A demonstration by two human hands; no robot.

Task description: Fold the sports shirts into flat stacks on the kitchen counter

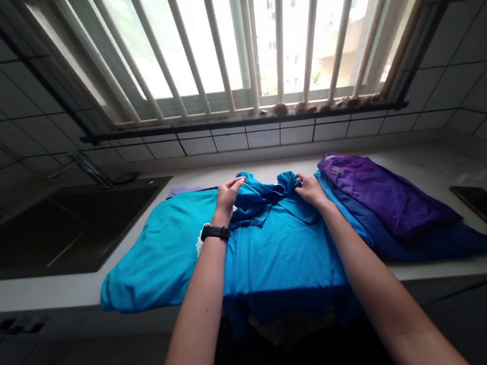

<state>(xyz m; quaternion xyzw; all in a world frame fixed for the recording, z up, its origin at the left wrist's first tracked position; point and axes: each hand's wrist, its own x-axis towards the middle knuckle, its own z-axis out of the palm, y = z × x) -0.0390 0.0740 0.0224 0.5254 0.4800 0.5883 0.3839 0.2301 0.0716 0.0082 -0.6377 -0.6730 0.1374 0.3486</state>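
Blue shirt (280,255) lies on the tabletop (420,162), its length running from a bunched far end back toward the person and over the front edge. The left hand (226,199) and right hand (310,190) flank that far end about equally near, the fingers of each pinched on its cloth, with slack between them.

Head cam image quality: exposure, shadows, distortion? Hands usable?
Head view: window blown out, outdoor detail mostly washed away; head view: sink and lower corners sunk in shadow; head view: wide-angle stretch toward the edges, outer areas soft; head view: left hand, right hand and blue shirt readable, fingertip detail limited.
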